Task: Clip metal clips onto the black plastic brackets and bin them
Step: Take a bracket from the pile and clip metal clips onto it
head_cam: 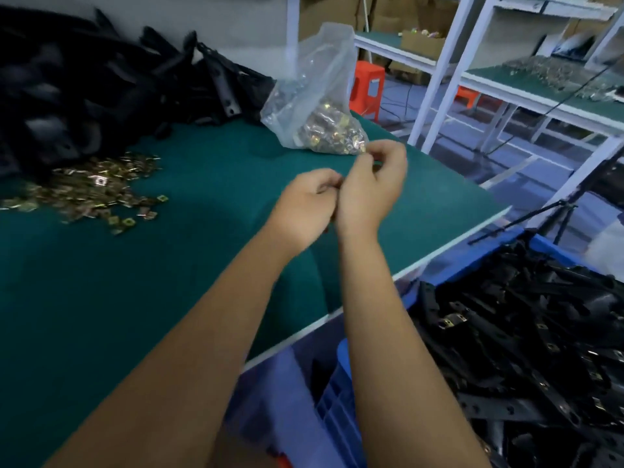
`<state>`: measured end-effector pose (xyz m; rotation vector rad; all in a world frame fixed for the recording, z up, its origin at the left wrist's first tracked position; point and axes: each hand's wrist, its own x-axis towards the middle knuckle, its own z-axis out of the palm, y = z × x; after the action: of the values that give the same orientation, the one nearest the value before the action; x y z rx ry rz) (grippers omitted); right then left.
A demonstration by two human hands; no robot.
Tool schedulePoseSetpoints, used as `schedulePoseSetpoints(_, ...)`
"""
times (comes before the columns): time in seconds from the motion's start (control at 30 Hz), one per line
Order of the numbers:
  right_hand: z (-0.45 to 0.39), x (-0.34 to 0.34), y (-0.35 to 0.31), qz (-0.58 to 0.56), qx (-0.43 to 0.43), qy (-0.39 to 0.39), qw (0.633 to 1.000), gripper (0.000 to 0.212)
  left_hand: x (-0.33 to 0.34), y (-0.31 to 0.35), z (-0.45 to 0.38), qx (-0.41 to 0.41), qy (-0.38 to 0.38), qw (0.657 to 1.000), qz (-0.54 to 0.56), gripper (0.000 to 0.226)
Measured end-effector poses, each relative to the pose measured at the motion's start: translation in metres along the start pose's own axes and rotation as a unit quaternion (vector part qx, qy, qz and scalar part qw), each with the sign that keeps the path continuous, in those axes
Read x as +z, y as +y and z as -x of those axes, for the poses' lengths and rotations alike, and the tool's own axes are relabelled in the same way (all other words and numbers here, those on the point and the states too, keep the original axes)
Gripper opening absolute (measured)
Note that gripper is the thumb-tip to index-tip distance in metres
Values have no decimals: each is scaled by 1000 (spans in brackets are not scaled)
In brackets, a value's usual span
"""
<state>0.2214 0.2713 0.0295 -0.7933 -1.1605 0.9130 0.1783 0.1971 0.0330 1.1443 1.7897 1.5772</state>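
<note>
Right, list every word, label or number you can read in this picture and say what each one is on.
None: no text can be read in this view.
The clear plastic bag of clips shows no print.
The cardboard boxes on the far shelves are too blurred to show any marking.
The blue bin, the black brackets in it and the orange stool show no lettering.

Both hands are held together over the green table, fingers curled. The left hand and right hand touch, and something small, too blurred to identify, seems pinched between them. A bag of clips lies just beyond. Loose clips and brackets are piled at left; a blue bin of clipped brackets stands at right.
</note>
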Motion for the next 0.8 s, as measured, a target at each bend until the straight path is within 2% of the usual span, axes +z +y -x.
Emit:
schedulePoseSetpoints(0.07,33,48,-3,56,-7,-152,987,18,-46,-15,4,1,76,996,-36,28)
schedulePoseSetpoints(0.13,63,81,5,84,-2,-302,950,16,-88,-32,11,-12,153,984,-87,28)
schedulePoseSetpoints(0.2,82,104,14,119,-11,-407,906,16,-122,-50,21,-35,211,971,-104,34)
schedulePoseSetpoints(0.27,101,127,20,141,-18,-478,867,16,-150,-67,31,-62,272,956,-89,36)
schedulePoseSetpoints(0.33,113,143,27,163,-15,-516,841,14,-173,-79,36,-110,314,942,-32,33)
schedulePoseSetpoints(0.4,117,155,35,206,-18,-533,820,16,-189,-85,34,-156,316,936,21,28)
schedulePoseSetpoints(0.47,115,162,41,242,-34,-536,808,16,-201,-88,27,-177,329,927,30,26)
schedulePoseSetpoints(0.63,112,171,51,257,-55,-531,806,13,-211,-92,10,-175,404,898,-5,27)
schedulePoseSetpoints(0.7,108,180,52,255,-53,-535,804,14,-209,-95,10,-173,396,901,-49,27)
schedulePoseSetpoints(0.8,105,205,48,153,13,-552,820,15,-209,-95,13,-168,369,912,-57,26)
